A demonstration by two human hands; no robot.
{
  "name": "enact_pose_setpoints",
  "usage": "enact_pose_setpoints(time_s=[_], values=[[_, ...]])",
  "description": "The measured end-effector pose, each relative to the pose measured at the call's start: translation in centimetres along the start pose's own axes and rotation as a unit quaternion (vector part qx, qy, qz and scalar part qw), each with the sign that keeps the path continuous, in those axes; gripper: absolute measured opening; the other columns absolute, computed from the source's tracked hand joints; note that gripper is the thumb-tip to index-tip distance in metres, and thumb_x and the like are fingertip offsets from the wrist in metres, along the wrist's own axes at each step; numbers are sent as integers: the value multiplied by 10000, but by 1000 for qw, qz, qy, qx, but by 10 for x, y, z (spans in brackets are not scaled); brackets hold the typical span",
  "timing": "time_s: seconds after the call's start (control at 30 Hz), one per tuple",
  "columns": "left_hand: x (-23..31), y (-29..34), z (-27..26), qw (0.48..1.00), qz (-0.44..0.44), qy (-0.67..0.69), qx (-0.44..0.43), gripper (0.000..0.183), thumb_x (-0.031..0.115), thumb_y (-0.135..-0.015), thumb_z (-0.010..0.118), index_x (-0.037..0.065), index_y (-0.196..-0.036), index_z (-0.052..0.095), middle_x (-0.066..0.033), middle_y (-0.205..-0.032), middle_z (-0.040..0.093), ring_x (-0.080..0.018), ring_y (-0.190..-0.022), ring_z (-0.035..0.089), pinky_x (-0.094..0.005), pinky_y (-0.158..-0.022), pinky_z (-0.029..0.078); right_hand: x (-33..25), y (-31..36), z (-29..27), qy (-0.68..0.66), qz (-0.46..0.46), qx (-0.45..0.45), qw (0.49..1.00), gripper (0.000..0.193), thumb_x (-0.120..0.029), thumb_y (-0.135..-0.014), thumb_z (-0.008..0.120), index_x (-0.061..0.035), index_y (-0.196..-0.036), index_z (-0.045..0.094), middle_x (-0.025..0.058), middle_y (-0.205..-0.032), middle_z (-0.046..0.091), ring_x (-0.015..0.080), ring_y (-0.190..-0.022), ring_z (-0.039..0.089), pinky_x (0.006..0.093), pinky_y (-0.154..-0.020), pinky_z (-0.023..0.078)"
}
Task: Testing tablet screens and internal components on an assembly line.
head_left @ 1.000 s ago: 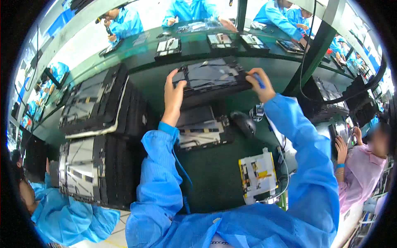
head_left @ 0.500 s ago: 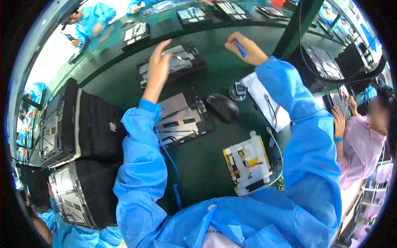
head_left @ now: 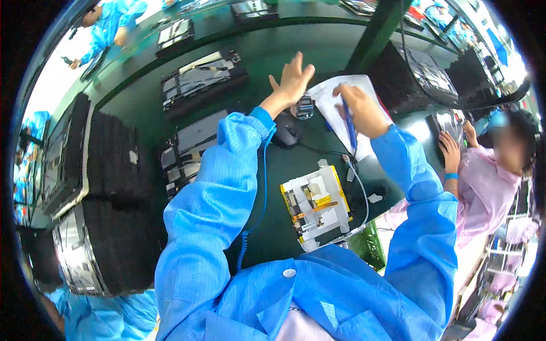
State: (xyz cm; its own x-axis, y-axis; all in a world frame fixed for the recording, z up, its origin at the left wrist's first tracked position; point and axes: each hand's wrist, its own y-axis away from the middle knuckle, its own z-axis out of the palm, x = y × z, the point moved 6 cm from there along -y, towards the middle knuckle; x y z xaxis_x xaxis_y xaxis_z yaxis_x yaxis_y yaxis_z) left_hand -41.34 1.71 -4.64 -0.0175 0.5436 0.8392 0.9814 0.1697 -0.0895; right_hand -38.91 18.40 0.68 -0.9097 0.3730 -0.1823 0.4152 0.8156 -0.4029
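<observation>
My right hand grips a blue pen, which points down over a white printed sheet. My left hand is empty with its fingers apart, close to the sheet's left edge. Under it and slightly right lies a small device with a square face. A black computer mouse is just below my left wrist. Nearer me lies a flat battery pack with yellow edges, white strips and an orange flex cable. A blue coiled cord runs down from my left wristband.
Stacks of black trays stand on the left. Open tablet-like assemblies lie along the bench and partly under my left sleeve. A green post rises beyond the sheet. A white cable curves beside the pack. A person in pink works at right.
My left hand has moved right, from above the assemblies to beside the sheet. My right hand has come down over the sheet with the pen. The whole view has shifted.
</observation>
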Motion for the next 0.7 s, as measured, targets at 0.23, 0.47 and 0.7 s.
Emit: enact_pose_setpoints(time_s=[0.23,0.47,0.7], values=[[-18,130,-177,952,-19,129,277,685,404,-848,511,-35,-1342,331,-234,-1347,406,-325,-1278,357,-355,-1036,267,-59,-22,55,202,-355,-77,910,362,-135,-783,523,-131,-1143,490,141,-1242,492,279,-1093,511,369,-930,420],[-127,262,-209,936,-164,25,309,683,317,-836,542,-70,-1344,298,-281,-1363,357,-345,-1284,346,-357,-1046,271,-111,-63,68,16,-248,-102,963,578,33,-738,506,-142,-1278,402,196,-1181,511,342,-1027,543,398,-869,459],[-124,289,-176,933,-141,-125,306,721,211,-797,597,-11,-1380,235,-272,-1294,413,-401,-1191,393,-427,-1026,269,-124,-57,111,-43,109,-274,954,532,-53,-803,519,-41,-1291,307,272,-982,566,437,-867,577,489,-764,452]])
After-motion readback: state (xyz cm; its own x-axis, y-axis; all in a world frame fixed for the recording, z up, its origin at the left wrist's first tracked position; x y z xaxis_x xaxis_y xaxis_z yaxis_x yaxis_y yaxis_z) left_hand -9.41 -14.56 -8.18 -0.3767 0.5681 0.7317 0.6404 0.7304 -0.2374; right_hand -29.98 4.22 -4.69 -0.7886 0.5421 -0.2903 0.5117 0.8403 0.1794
